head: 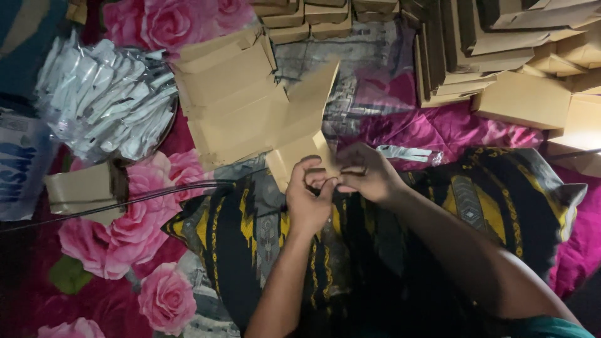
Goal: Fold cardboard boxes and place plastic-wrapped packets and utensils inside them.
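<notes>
A: Progress check. Where does the folding stand?

B: Partway, by my reading. The left hand and right hand are close together, fingertips pinching the near corner of a flat cardboard box blank. The blank is part-folded: one flap stands up toward the far side, the rest is not yet closed into a box. It sits over the far edge of the patterned cushion on the person's lap.

A: Finished work?

B: Rows of folded cardboard boxes stacked along the far right corner of the bed, more along the far edge. A good number look done. Just beyond the hands lies a stack of flat blanks, still to be folded, so plenty is left, I judge.

A: Containers and contents?

B: A round basin at the far left, heaped with small white and silver sachets. The shut boxes hide their insides; cannot tell if filled. One loose sachet lies just right of the right hand.

A: Anything else?

B: A tan roll of tape at the left edge, a dark cable running past it
</notes>
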